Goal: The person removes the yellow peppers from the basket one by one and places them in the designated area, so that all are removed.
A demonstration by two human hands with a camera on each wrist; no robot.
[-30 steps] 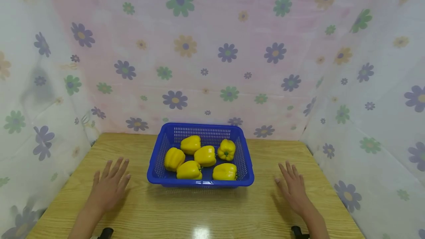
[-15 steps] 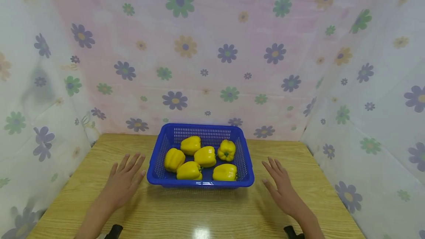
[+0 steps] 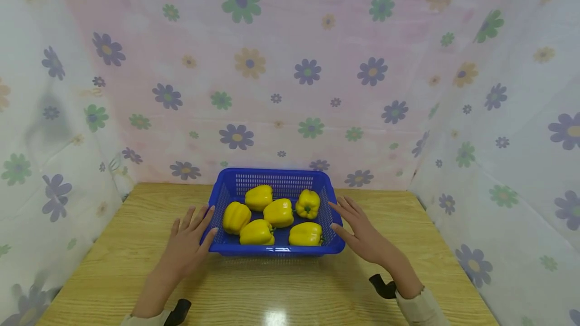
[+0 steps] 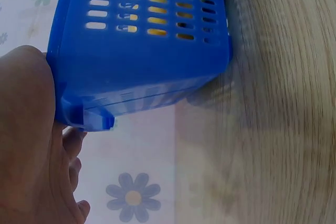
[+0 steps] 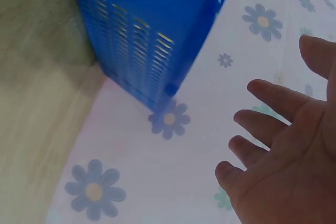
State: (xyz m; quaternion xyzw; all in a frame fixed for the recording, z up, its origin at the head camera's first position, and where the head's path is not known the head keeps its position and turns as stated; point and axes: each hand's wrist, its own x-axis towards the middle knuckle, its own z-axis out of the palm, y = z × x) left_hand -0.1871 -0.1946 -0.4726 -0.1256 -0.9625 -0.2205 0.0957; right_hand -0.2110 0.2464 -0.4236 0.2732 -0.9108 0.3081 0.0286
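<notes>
A blue plastic basket (image 3: 281, 249) with slotted walls stands on the table, holding several yellow bell peppers (image 3: 278, 213). My left hand (image 3: 187, 246) is at the basket's left rim, thumb and fingers extended and seemingly touching it. In the left wrist view, that hand (image 4: 26, 129) lies against the rim, with some fingertips showing past the corner. On the opposite side, my right hand (image 3: 366, 239) is beside the right rim with its fingers spread. A gap separates the right hand (image 5: 289, 145) from the basket's wall (image 5: 126, 40) in the right wrist view.
The wooden table (image 3: 272, 291) reaches back to a flower-patterned curtain (image 3: 272, 89), which also hangs along both sides. A black device (image 3: 382, 286) is strapped at the right wrist, and another black device (image 3: 178, 312) at the left.
Both hands have moved inward over the table, from well apart on either side to the basket's left and right rims. The basket and peppers have stayed in place.
</notes>
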